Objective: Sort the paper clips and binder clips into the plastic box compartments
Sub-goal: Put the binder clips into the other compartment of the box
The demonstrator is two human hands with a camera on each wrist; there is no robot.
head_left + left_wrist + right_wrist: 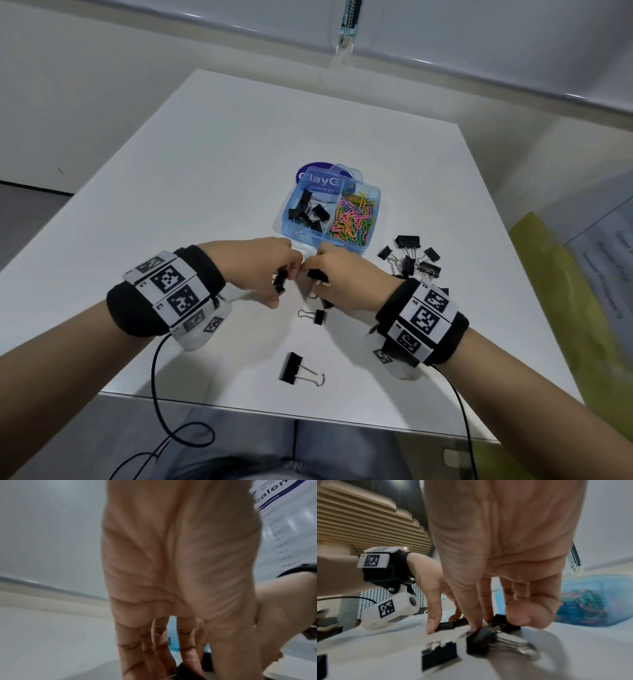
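Observation:
The blue plastic box (371,219) stands open on the white table, with black binder clips (308,212) in its left compartment and coloured paper clips (352,219) in its right one. Just in front of it my two hands meet. My left hand (284,279) pinches a small black binder clip (281,283), also seen between its fingertips (436,623) as a black clip (448,625). My right hand (317,279) grips another black binder clip (315,273) between thumb and fingers (523,614). A further clip (477,642) lies on the table by the right fingertips.
Loose binder clips lie near me: a small one (318,317) and a large one (297,369) by the table's front edge. A pile of several more (411,260) sits right of the box. Cables hang from both wrist cameras.

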